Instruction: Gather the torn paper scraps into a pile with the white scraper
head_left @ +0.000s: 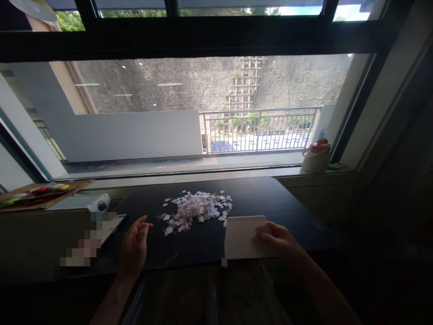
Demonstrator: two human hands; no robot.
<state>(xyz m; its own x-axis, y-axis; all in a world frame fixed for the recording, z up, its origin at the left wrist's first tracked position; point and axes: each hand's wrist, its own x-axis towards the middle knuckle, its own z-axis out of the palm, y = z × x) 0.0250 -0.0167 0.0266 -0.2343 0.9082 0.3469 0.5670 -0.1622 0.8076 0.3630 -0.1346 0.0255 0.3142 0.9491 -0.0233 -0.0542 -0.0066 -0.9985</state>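
Head view: my L hand (133, 246) was empty, half-open, left of the paper scraps (198, 207) mid-table (260, 194), my R hand (279, 239) pinched the pale card (241, 237) near right, prob. positioning it, next move seemingly needing steady grip.

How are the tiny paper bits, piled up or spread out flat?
Mostly piled up: the paper bits heap in a mound on the dark table, with some lying loose around it.
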